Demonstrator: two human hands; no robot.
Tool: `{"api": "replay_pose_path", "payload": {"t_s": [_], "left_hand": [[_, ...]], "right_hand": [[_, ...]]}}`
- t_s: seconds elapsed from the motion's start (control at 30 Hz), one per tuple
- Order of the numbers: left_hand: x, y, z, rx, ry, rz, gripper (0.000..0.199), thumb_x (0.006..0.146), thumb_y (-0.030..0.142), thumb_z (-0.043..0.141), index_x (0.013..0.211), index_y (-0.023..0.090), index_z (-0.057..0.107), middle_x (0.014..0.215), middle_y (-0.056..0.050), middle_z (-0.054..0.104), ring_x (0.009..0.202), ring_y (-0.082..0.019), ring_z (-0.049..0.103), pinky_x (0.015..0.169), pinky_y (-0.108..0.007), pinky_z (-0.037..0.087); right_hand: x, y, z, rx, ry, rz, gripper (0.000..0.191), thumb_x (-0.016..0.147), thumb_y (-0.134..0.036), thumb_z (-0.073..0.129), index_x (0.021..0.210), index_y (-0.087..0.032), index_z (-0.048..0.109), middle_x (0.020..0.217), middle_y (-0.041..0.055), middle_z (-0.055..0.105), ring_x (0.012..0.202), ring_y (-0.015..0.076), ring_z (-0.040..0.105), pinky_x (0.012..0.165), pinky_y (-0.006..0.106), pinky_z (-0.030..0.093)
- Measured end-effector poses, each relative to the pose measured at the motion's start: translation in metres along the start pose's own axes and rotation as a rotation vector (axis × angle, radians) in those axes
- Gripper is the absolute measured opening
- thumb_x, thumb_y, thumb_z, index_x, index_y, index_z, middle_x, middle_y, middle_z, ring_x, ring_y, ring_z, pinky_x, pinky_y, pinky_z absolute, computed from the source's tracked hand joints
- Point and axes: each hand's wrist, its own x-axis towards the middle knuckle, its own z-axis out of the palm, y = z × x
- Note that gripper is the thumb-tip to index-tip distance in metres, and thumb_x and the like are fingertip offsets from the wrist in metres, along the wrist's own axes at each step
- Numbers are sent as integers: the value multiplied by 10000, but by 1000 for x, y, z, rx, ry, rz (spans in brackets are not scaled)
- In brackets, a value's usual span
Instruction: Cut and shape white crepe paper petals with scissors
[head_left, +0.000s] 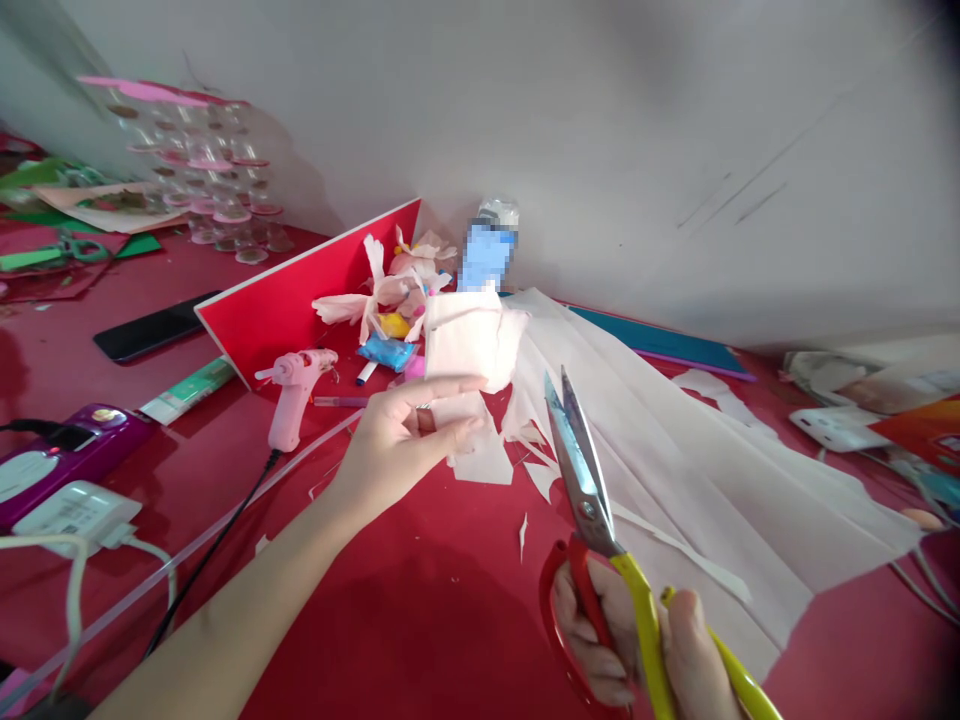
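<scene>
My left hand [405, 440] pinches a folded piece of pale pink crepe paper [469, 340] above the red tabletop [420, 620], with a ring on one finger. My right hand [630, 640] is in the scissors' red and yellow handles, and the steel blades of the scissors [577, 470] point up and stand slightly open. Just beyond the blades, a large pleated sheet of pale pink crepe paper [697, 480] spreads to the right. Several cut paper scraps [480, 460] lie under my left hand.
A pink glue gun [292, 385] lies near a red board [292, 290] and paper flowers [397, 285]. A black phone [154, 325], a purple device [67, 460], a white charger [75, 515] and cables lie on the left. A wall [675, 150] rises behind.
</scene>
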Motion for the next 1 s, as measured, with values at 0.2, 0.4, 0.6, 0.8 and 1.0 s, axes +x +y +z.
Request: {"api": "replay_pose_path", "payload": {"t_s": [0.2,0.4,0.6,0.8,1.0], "left_hand": [[1,-11,-2,24,47,-6,281,749,346,753,1019,268,754,530,41,560,425,-78,398,370,-200,314],[3,-11,2,-93,0,-73,348,716,257,779,1061,260,735,721,6,690,545,-109,588,489,-214,491],[2,-14,6,-13,11,-68,392,723,251,773,1109,272,715,636,31,658,475,-77,507,442,-176,459],[3,-21,6,-157,23,-56,493,740,294,764,1220,262,657,1043,-45,718,685,-135,662,675,-254,576],[3,-19,9,-255,31,-81,524,736,286,776,1241,284,640,988,-18,726,687,-92,633,717,-201,554]], "right_hand": [[10,-5,10,72,28,-18,699,522,-908,551,683,-231,493,674,-26,313,531,110,166,507,278,137],[23,15,5,236,-117,-60,681,556,-866,587,673,-200,500,652,-31,334,497,78,195,479,242,142],[28,30,1,421,-231,-41,608,587,-756,677,750,-186,542,700,-27,370,520,66,244,488,222,173],[49,55,15,485,-236,280,532,477,-616,763,656,-229,444,535,-81,306,419,63,199,402,215,151],[51,66,33,444,-299,284,407,665,-520,704,677,-213,437,516,-77,360,419,54,277,420,181,191]]}}
